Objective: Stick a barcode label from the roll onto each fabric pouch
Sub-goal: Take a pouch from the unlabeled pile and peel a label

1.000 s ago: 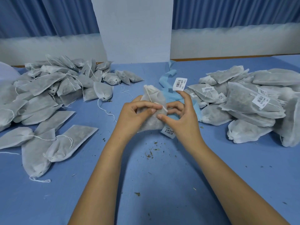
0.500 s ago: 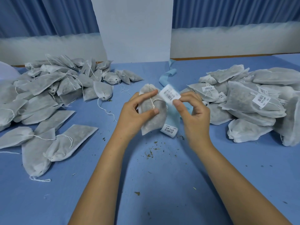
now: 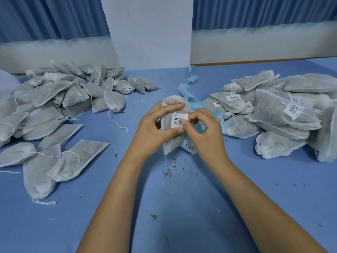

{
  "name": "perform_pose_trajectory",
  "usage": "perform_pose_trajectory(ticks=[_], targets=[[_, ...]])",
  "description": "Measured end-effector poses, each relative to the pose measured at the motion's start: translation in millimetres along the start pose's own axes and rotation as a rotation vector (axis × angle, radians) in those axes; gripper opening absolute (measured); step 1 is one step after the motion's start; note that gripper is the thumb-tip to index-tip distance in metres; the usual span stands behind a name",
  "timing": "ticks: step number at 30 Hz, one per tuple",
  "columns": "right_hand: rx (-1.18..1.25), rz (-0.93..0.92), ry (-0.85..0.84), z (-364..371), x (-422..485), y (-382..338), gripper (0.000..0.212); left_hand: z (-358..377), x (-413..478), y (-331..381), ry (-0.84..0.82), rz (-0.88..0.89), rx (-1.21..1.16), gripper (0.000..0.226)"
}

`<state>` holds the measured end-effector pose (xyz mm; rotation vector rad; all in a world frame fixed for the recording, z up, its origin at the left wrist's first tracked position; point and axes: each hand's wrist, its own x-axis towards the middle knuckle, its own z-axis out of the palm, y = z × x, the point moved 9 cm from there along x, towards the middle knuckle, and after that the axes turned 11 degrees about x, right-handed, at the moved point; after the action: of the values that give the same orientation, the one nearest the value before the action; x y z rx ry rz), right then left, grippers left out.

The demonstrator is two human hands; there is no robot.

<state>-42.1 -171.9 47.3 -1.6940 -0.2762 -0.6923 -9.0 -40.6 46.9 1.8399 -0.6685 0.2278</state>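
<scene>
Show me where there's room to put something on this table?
Bare table shows at the near edge: right of the right forearm, in front of the labelled pile, and left of the left forearm, in front of the unlabelled pile. Both piles are crowded; crumbs dot the middle.

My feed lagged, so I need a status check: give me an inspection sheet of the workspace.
Surface: blue table.
Job's things: pouch held mid-table, barcode label on it; blue label strip behind; unlabelled pile left, labelled pile right.
Clutter: dried crumbs near the hands.
Grippers: left hand grips the pouch; right hand pinches the label onto it.
Cables: nothing seen.
Surroundings: blue curtains, white panel.
</scene>
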Motion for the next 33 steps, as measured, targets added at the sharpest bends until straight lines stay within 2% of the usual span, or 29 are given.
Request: perform_pose_trajectory(ticks=[6, 8, 12, 15, 19, 20, 25, 30, 33], targets=[[-0.052, -0.025, 0.025, -3, 0, -1, 0.024, -3, -1, 1, 0.066, -0.004, -0.076, 0.027], [-0.077, -0.024, 0.046, -4, -1, -1, 0.022, -4, -1, 0, 0.105, -0.008, -0.085, 0.024], [-0.101, 0.015, 0.164, -14, -3, 4, 0.028, -8, -2, 1, 0.156, 0.017, -0.085, 0.027], [0.093, 0.135, 0.166, -17, -1, 15, 0.033, -14, -2, 2, 0.169, 0.031, -0.144, 0.027], [0.285, 0.217, 0.064, -9, 3, 17, 0.008, -6, -2, 6, 0.122, 0.018, -0.097, 0.033], [0.306, 0.227, 0.068, -11, 3, 18, 0.008, -4, -1, 7, 0.120, 0.007, -0.097, 0.034], [0.282, 0.218, 0.098, -28, 5, 9, 0.002, 7, 9, 21, 0.084, -0.013, -0.071, 0.037], [0.244, 0.180, 0.133, -55, 7, -6, 0.012, 30, 20, 53, 0.023, 0.043, -0.003, 0.041], [0.234, 0.177, 0.189, -80, 8, -9, 0.017, 50, 29, 64, 0.023, -0.003, -0.006, 0.039]])
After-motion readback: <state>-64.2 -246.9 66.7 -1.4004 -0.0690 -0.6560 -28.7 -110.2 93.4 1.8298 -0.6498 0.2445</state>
